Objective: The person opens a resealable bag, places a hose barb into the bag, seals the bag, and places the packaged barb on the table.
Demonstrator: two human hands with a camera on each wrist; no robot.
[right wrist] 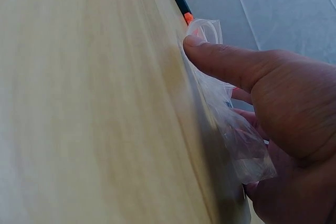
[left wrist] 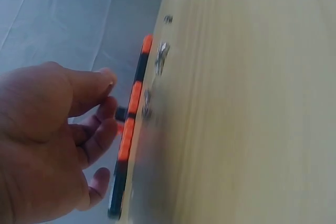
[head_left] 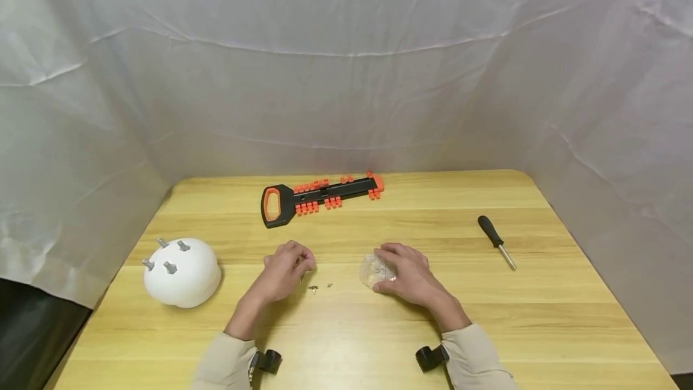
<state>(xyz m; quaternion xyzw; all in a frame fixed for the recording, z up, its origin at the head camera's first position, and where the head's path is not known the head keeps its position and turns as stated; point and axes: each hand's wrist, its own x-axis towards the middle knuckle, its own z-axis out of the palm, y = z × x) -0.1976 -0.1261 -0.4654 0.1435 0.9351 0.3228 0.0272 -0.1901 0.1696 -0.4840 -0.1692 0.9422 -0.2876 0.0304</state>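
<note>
You've got pale grey sheeting (head_left: 346,101) ahead and on both sides, creased, slightly shiny. Your table (head_left: 563,318) is yellowish wood grain, far corners rounded, soft glare near you. Black surface (head_left: 38,330) low at your left; can't tell what.

The long plastic rack (head_left: 323,193) is black with bright orange clips (head_left: 307,208); the rounded smooth body (head_left: 181,284) is white, its short pegs (head_left: 170,268) grey. The slim screwdriver (head_left: 498,243) pairs black handle with silvery shaft. Honey-yellow wooden tabletop (head_left: 346,342) (browner grain streaks it), colourless see-through plastic bag (head_left: 372,271), silvery small metal pieces (head_left: 313,288), beige fabric sleeves (head_left: 476,357).
</note>
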